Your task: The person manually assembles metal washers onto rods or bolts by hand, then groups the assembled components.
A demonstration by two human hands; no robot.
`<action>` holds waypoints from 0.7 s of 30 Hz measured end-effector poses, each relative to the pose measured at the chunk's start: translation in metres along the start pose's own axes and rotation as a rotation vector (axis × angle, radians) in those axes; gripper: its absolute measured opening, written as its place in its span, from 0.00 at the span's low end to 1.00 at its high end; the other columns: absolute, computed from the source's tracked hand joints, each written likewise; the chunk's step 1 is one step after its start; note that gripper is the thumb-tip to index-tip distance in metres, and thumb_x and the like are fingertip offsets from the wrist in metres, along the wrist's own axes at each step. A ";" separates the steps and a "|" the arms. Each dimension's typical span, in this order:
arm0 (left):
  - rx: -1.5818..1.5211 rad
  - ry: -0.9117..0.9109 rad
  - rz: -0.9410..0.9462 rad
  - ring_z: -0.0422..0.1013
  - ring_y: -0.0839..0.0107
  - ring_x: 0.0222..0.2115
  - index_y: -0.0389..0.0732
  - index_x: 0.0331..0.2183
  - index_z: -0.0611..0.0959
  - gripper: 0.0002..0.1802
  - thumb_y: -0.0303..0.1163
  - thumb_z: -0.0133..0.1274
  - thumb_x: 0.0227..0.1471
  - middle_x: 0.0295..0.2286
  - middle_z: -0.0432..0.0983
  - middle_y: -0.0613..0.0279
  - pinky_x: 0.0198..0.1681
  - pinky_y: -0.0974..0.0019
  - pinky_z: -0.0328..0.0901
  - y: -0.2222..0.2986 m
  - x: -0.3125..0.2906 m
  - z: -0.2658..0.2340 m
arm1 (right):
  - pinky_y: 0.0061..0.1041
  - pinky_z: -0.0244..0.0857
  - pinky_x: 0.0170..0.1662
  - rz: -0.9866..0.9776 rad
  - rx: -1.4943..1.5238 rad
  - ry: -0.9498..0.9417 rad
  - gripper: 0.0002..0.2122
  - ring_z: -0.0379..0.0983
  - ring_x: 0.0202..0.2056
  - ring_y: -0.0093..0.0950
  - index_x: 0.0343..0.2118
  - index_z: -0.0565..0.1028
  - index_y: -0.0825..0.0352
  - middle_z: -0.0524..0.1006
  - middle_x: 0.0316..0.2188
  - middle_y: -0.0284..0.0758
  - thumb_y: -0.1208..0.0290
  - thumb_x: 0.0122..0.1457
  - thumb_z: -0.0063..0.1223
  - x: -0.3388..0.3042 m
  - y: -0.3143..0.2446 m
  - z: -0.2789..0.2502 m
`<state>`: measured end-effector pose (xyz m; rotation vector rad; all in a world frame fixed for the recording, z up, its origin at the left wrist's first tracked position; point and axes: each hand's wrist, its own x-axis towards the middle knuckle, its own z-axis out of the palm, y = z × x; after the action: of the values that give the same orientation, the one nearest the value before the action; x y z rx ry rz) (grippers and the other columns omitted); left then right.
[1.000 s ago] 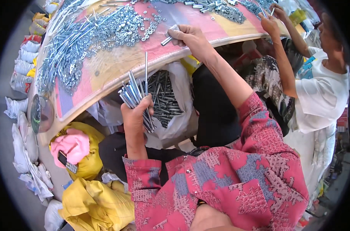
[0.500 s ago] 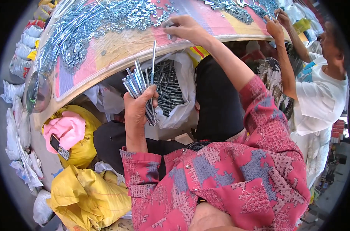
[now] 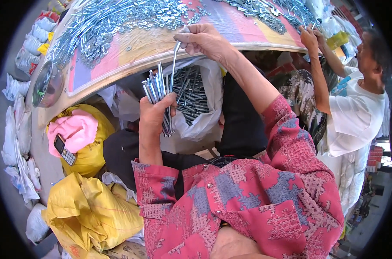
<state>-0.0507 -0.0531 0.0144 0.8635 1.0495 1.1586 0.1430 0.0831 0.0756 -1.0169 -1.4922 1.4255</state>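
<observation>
My left hand (image 3: 154, 113) is closed round an upright bundle of shiny metal rods (image 3: 156, 84), some thicker and tube-like at the top. One thin long rod (image 3: 174, 67) rises above the others by the thumb. My right hand (image 3: 208, 41) pinches this rod's upper end, just off the table edge. A thicker bit shows there, but the fingers hide whether it is a separate small part. Below the hands, a white plastic bag (image 3: 215, 93) stands open, holding many dark metal bolts (image 3: 190, 97).
On the striped table top (image 3: 140, 41) lie heaps of washers (image 3: 161, 17) and long rods (image 3: 96, 23). A clear bowl (image 3: 48, 84) stands at its left end. Yellow sacks (image 3: 90, 207), a pink cloth (image 3: 77, 129) and a phone (image 3: 64, 150) are left. A co-worker (image 3: 355, 103) handles rods at right.
My right hand has come from over the table to the long rod's top and now pinches it. My left hand keeps its bundle; the long rod leans slightly more to the right.
</observation>
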 end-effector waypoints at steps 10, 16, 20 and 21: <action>-0.712 0.066 -0.191 0.69 0.71 0.16 0.35 0.42 0.76 0.14 0.33 0.53 0.54 0.25 0.76 0.57 0.17 0.73 0.63 -0.003 -0.001 -0.035 | 0.16 0.64 0.33 0.015 -0.037 -0.360 0.08 0.69 0.28 0.14 0.33 0.79 0.69 0.76 0.25 0.26 0.70 0.55 0.58 -0.032 0.046 0.095; -0.802 -0.048 -0.077 0.69 0.71 0.19 0.38 0.41 0.76 0.13 0.29 0.55 0.52 0.25 0.75 0.58 0.21 0.73 0.66 0.005 -0.016 -0.045 | 0.21 0.66 0.36 -0.187 -0.188 -0.349 0.15 0.72 0.30 0.20 0.36 0.77 0.69 0.78 0.26 0.32 0.59 0.58 0.52 -0.012 0.009 0.100; -0.709 0.102 -0.007 0.68 0.73 0.20 0.33 0.40 0.75 0.14 0.27 0.56 0.51 0.29 0.74 0.57 0.21 0.74 0.65 0.009 -0.014 -0.050 | 0.30 0.67 0.39 -0.406 -0.710 -0.028 0.15 0.75 0.34 0.31 0.38 0.77 0.67 0.77 0.33 0.40 0.58 0.57 0.50 0.061 0.009 0.102; -0.645 0.176 0.004 0.68 0.73 0.19 0.32 0.40 0.75 0.14 0.27 0.56 0.51 0.28 0.74 0.57 0.21 0.74 0.65 0.011 -0.011 -0.047 | 0.33 0.67 0.40 -0.541 -0.960 0.101 0.15 0.75 0.35 0.34 0.39 0.77 0.65 0.77 0.35 0.41 0.59 0.57 0.49 0.078 0.016 0.106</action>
<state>-0.0991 -0.0610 0.0127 0.2574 0.7342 1.4784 0.0167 0.1203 0.0589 -1.0546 -2.2045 0.2268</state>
